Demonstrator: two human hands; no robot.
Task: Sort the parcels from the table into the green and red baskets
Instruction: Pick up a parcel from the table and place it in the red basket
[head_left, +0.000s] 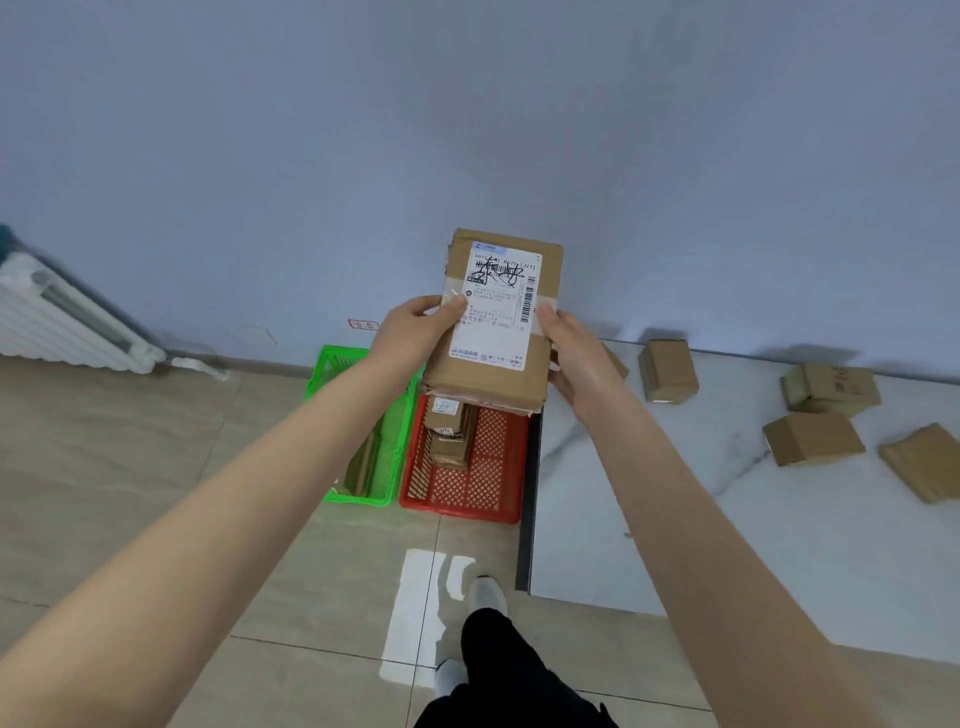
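Cardboard parcel (498, 317) with white label, frame centre, gripped at its sides by left hand (410, 332) and right hand (574, 353), above green basket (358, 499) and red basket (462, 512).

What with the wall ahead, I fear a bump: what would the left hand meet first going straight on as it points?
The parcel: the left hand grips its left edge, pointing up and rightward into it. Beyond lies the wall, probably; depth is unclear.
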